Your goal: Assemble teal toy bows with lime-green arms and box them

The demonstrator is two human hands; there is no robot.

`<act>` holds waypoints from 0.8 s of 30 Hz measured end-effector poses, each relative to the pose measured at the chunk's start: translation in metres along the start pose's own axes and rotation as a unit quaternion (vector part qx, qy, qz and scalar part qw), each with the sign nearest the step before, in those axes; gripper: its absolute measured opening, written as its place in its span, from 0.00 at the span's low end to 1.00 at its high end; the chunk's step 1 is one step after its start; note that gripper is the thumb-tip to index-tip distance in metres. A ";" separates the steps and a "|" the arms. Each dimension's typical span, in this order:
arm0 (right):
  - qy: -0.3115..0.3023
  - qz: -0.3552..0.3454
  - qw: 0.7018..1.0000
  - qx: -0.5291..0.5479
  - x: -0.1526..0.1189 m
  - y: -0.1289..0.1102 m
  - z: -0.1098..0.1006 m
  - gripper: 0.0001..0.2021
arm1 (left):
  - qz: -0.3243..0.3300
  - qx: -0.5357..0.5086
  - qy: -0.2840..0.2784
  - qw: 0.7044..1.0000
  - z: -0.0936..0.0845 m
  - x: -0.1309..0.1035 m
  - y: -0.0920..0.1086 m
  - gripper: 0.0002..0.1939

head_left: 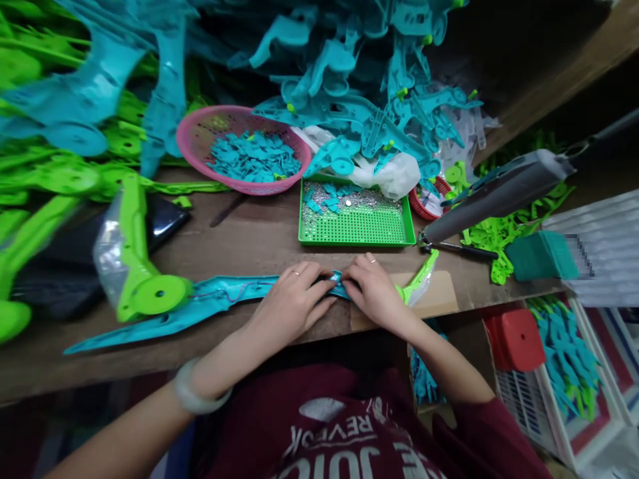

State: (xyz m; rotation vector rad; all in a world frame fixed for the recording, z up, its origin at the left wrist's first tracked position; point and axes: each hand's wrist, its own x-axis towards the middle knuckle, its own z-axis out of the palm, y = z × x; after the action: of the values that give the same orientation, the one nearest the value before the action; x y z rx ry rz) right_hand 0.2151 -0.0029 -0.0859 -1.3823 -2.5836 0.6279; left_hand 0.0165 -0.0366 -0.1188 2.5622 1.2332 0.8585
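Observation:
A long blue plastic shell (210,294) lies along the front of the workbench, with a thin wire running inside its hollow. At its left end sits a bright green arm with a round disc (158,294); a smaller green tip (422,279) shows at its right end. My left hand (297,296) lies over the middle of the shell, fingers bent and closed on it. My right hand (373,291) meets it from the other side, thumb and fingertips pinched at the same spot. Whatever small piece may be between the fingertips is hidden.
Behind my hands stands a green tray (357,238) of small metal pieces and blue bits. A pink basket (192,143) holds blue pieces. Blue and green parts pile up at the back. A grey-wrapped tool (494,193) hangs at right, near a cardboard piece (439,293).

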 end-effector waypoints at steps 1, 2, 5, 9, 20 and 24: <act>0.001 0.010 1.000 -0.004 0.001 -0.001 0.001 0.07 | -0.001 0.001 0.002 1.000 0.000 -0.001 0.000 0.09; 0.004 0.019 1.000 -0.006 0.002 -0.002 0.002 0.07 | -0.002 0.002 0.002 1.000 0.000 -0.001 0.000 0.09; 0.013 0.030 0.999 0.002 0.002 -0.004 0.003 0.07 | -0.012 -0.001 -0.001 1.000 0.000 -0.002 0.001 0.10; 0.048 0.015 0.998 0.041 -0.005 -0.004 0.002 0.06 | -0.022 -0.014 -0.002 1.000 0.000 -0.002 0.003 0.11; 0.120 0.016 0.991 0.063 -0.014 -0.011 0.009 0.08 | -0.055 -0.012 0.014 0.998 0.003 -0.003 0.006 0.12; 0.101 0.019 0.992 0.070 -0.013 -0.011 0.009 0.08 | -0.054 -0.002 0.019 0.998 0.002 -0.002 0.008 0.13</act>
State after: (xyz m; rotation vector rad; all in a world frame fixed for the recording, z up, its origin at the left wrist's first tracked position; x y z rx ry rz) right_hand 0.2115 -0.0218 -0.0884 -1.3768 -2.3151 0.6255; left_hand 0.0220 -0.0426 -0.1183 2.4603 1.3645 0.8887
